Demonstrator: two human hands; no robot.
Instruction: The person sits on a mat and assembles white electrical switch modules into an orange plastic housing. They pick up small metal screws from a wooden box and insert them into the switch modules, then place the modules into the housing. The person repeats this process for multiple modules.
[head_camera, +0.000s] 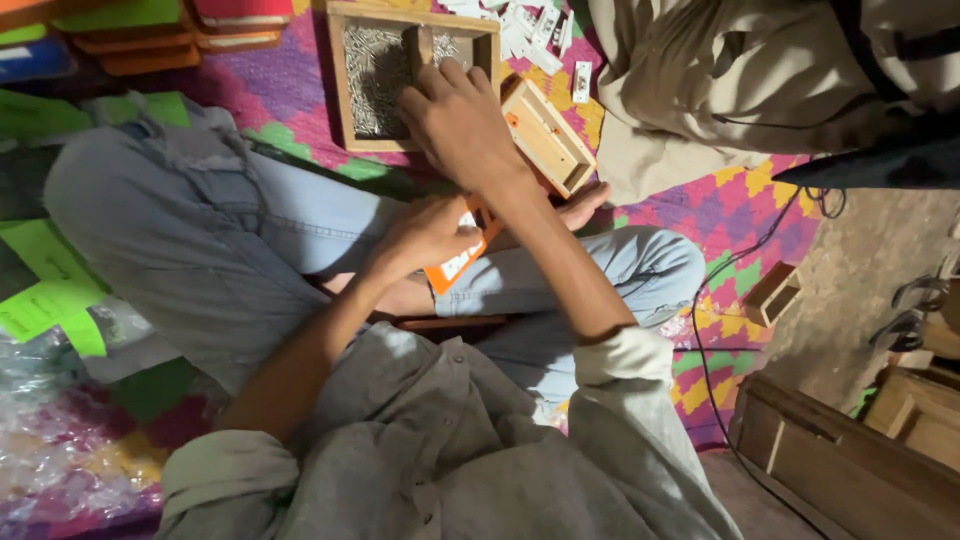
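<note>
Grey sleeves sit closest to me. My left hand (425, 235) has its grip closed on a small orange box (462, 255) over my lap. My right hand (455, 115) reaches into the wooden tray (338, 90) of thin sticks (372, 70), fingers curled, grip unclear. Filling step, I think; next needs a gentle pinch.

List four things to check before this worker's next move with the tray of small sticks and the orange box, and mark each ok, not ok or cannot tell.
1. Right hand reaches the wooden tray: ok.
2. Tray holds small sticks: ok.
3. Left hand grips the orange box: ok.
4. Sticks pinched in the right fingers: cannot tell, hidden.
5. Orange box open to fill: cannot tell.
</note>
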